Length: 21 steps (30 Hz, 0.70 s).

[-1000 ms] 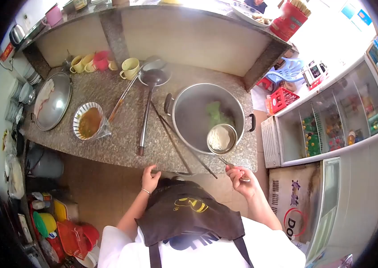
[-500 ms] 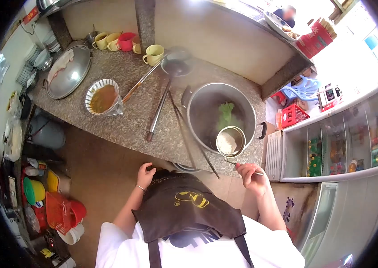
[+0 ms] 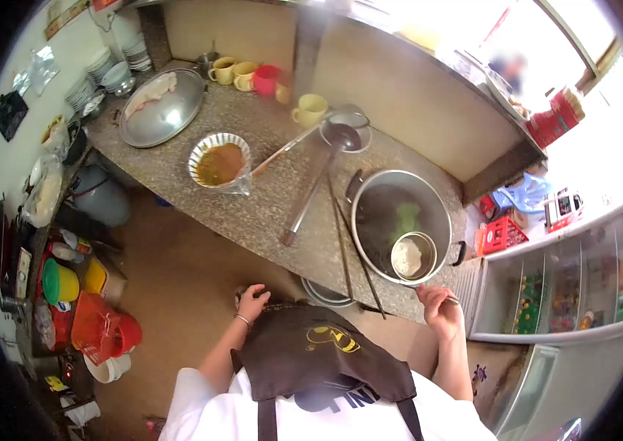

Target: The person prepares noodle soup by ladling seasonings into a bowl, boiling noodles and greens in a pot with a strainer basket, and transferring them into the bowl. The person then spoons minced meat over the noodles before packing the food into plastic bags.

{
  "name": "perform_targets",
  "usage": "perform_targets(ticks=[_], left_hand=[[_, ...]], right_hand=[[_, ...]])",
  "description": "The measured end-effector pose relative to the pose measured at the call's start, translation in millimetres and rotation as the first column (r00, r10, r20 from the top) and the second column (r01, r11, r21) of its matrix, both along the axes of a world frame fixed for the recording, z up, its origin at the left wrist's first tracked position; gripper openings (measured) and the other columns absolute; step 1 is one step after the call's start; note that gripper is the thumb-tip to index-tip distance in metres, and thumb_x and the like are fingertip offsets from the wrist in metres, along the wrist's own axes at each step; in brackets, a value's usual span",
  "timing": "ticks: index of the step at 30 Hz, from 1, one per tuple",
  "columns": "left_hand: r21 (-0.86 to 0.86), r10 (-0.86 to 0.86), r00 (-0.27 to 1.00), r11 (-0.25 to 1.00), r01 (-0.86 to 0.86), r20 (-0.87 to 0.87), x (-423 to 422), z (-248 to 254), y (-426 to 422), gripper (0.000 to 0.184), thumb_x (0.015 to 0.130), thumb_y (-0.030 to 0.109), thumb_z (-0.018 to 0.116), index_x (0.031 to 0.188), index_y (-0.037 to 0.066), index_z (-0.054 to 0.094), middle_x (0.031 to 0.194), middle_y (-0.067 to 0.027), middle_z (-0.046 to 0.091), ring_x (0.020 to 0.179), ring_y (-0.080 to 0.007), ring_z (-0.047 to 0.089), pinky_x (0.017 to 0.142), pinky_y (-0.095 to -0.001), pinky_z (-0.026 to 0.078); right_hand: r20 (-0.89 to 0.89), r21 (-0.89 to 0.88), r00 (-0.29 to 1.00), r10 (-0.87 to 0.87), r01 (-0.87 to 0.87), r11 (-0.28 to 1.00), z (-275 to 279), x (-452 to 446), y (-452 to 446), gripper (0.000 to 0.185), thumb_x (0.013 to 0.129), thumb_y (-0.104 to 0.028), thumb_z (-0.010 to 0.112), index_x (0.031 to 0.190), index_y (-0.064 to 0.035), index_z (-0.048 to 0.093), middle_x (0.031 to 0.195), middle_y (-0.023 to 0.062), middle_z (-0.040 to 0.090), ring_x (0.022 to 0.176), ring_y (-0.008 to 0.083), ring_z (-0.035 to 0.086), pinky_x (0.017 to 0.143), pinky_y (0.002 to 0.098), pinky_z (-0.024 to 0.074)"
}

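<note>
My right hand (image 3: pixel 440 310) is closed around the handle of a round strainer (image 3: pixel 429 253), whose basket holds pale noodles (image 3: pixel 406 257). The basket sits inside the near right side of a large steaming pot (image 3: pixel 372 213), and a green leaf (image 3: pixel 408 217) lies in the pot beyond it. My left hand (image 3: pixel 253 302) hangs in front of the counter beside my dark apron, fingers loosely curled and apart, holding nothing visible. Long chopsticks (image 3: pixel 342 239) lie left of the pot and stick out past the counter edge. A long-handled ladle (image 3: pixel 311 202) rests further left.
A bowl of brown soup (image 3: pixel 220 163) in a plastic bag and a metal lid (image 3: pixel 164 110) stand on the counter (image 3: pixel 260 220). Several cups (image 3: pixel 310 109) line its back. On the right is a glass-front fridge (image 3: pixel 561 294); red baskets (image 3: pixel 93 323) are low left. A person (image 3: pixel 508 67) is beyond the ledge.
The view has turned, so the counter and pot appear lower and further right. The strainer stays in the pot in my right hand. My left hand remains near the apron.
</note>
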<state>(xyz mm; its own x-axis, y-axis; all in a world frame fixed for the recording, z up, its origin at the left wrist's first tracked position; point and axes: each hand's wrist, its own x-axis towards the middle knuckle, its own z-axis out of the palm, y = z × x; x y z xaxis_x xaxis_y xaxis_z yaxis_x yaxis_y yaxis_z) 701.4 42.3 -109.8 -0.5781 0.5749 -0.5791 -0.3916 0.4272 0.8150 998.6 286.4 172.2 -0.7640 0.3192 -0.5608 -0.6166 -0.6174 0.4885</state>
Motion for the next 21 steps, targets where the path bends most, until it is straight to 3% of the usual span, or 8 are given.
perform_targets(ticks=[5,7,9,12,17,21], left_hand=[[0.025,-0.007,1.0,1.0,0.007,-0.014,-49.8,1.3,-12.2,0.038,0.076,0.018,0.065,0.109,0.005,0.052,0.1,-0.0077,0.055,0.077,-0.013,0.056,0.057,-0.0262,0.048],[0.041,0.034,0.999,0.999,-0.034,0.011,-73.3,1.6,-20.9,0.037,0.076,0.017,0.065,0.109,0.005,0.052,0.099,-0.0077,0.055,0.077,-0.013,0.056,0.057,-0.0262,0.048],[0.053,0.07,0.997,0.996,-0.072,0.038,-97.2,4.4,-33.8,0.037,0.076,0.016,0.065,0.109,0.005,0.052,0.099,-0.0077,0.055,0.076,-0.0131,0.056,0.056,-0.0262,0.048],[-0.002,0.1,0.991,0.995,-0.1,0.087,-135.2,21.2,-56.6,0.036,0.076,0.014,0.064,0.108,0.003,0.051,0.101,-0.008,0.054,0.071,-0.0126,0.054,0.053,-0.0252,0.046],[-0.008,0.142,0.984,0.99,-0.141,0.113,-183.5,-16.7,-91.5,0.033,0.078,0.015,0.063,0.107,0.005,0.052,0.101,-0.0067,0.054,0.069,-0.0124,0.054,0.054,-0.0249,0.046],[-0.026,0.123,0.982,0.992,-0.12,0.141,-203.7,-36.0,-102.7,0.031,0.078,0.017,0.062,0.106,0.006,0.052,0.097,-0.0055,0.055,0.068,-0.0111,0.054,0.054,-0.0248,0.046]], right_hand=[[-0.018,0.15,1.0,0.004,-0.001,0.989,-18.0,-35.7,-21.1,0.04,0.073,0.006,0.048,0.108,0.0092,0.029,0.076,0.0061,0.048,0.067,0.015,0.054,0.069,0.0283,0.0538],[0.056,0.077,0.998,0.006,-0.01,0.997,-14.1,-57.6,-28.4,0.034,0.075,0.005,0.048,0.106,0.0086,0.033,0.075,0.0042,0.047,0.064,0.0128,0.053,0.066,0.0254,0.0541],[-0.009,-0.005,0.996,-0.086,0.086,0.996,-18.9,-65.1,-24.1,0.035,0.075,0.004,0.047,0.106,0.009,0.03,0.075,0.0044,0.047,0.063,0.0135,0.053,0.066,0.0267,0.054],[-0.023,0.078,0.993,-0.114,0.115,0.99,-17.4,-79.0,-22.7,0.036,0.075,0.005,0.047,0.105,0.011,0.029,0.073,0.0052,0.046,0.065,0.0149,0.054,0.067,0.0289,0.054],[0.027,0.259,0.993,-0.116,0.105,0.96,-28.9,-107.5,-41.6,0.035,0.074,0.007,0.048,0.105,0.0115,0.031,0.071,0.0034,0.047,0.066,0.0135,0.054,0.068,0.029,0.0538],[0.04,0.096,0.986,-0.165,0.16,0.982,-26.1,-121.4,-44.5,0.03,0.075,0.005,0.047,0.101,0.009,0.033,0.071,0.0057,0.048,0.062,0.0165,0.055,0.065,0.0306,0.0544]])
